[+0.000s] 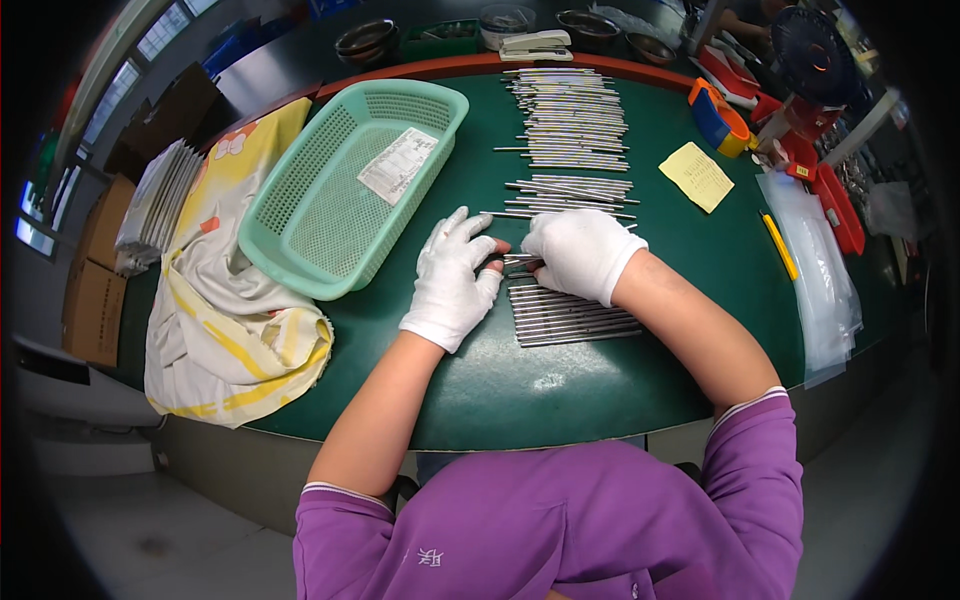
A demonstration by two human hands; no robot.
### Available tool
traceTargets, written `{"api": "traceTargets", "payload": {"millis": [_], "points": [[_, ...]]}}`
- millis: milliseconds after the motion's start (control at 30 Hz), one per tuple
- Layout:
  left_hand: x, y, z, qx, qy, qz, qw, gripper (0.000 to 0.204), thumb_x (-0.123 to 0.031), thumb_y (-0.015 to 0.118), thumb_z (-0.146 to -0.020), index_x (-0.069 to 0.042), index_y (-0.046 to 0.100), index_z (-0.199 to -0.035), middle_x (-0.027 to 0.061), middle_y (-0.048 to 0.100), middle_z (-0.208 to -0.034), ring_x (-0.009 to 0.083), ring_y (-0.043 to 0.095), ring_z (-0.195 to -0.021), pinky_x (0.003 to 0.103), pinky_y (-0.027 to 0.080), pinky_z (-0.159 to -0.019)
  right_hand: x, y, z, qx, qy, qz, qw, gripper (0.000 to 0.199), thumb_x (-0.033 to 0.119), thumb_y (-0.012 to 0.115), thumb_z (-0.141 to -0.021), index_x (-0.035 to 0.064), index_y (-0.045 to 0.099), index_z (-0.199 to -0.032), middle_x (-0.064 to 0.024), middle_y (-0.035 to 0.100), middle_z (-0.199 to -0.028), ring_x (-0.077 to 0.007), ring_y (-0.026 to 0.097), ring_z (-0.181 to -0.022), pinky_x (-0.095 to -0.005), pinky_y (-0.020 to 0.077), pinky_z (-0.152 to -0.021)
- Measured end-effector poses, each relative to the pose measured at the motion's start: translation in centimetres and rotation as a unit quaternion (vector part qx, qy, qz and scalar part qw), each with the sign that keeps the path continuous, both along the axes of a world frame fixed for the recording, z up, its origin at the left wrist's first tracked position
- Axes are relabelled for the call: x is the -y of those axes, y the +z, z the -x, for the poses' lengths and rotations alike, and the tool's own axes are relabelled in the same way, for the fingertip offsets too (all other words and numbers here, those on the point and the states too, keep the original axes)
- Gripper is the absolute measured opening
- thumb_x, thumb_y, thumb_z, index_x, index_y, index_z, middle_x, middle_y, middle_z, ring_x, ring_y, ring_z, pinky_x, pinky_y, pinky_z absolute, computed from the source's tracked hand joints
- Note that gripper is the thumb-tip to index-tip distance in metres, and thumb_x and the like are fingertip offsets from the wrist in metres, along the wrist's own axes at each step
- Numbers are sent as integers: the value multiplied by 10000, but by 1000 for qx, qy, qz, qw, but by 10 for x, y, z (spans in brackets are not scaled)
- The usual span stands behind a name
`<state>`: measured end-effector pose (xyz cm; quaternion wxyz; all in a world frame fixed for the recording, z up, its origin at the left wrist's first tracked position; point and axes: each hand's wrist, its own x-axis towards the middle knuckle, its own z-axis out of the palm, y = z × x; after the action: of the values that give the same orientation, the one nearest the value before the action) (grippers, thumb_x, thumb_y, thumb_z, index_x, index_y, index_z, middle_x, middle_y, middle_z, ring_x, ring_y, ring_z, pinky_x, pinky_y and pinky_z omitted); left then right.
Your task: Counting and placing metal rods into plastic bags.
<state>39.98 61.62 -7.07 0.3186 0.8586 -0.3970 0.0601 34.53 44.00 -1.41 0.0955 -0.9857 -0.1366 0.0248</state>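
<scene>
Thin metal rods lie side by side on the green table in several groups: a long group at the back, a looser one in the middle and a neat row nearest me. My right hand, in a white glove, curls over a few rods between the middle and near groups; its fingertips are partly hidden. My left hand, gloved with thumb and one fingertip bare, has its fingers apart at the left ends of those rods. Whether it touches them is hard to tell.
A pale green plastic basket holding a printed paper slip stands left, beside a yellow-and-white cloth. To the right are a yellow note, clear plastic bags, a yellow cutter and a tape dispenser. A stapler and bowls sit behind.
</scene>
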Motion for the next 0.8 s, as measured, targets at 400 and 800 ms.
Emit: {"api": "traceTargets", "payload": {"millis": [400, 800], "points": [[-10, 13, -1, -13, -87, -47, 995, 359, -125, 674, -719, -94, 603, -1070, 80, 521, -1270, 321, 354, -1297, 456, 221, -1108, 21, 13, 29, 18, 53, -101, 993, 157, 152, 652, -745, 91, 613, -884, -107, 619, -735, -287, 617, -707, -365, 493, -624], [7, -3, -17, 4, -15, 50, 999, 441, -28, 608, -712, -44, 551, -1148, 125, 512, -1267, 326, 409, -1251, 399, 345, -1039, 46, 0, 34, 113, -36, -113, 986, 107, 195, 632, -780, 113, 605, -842, -94, 610, -720, -301, 602, -725, -403, 471, -624]]}}
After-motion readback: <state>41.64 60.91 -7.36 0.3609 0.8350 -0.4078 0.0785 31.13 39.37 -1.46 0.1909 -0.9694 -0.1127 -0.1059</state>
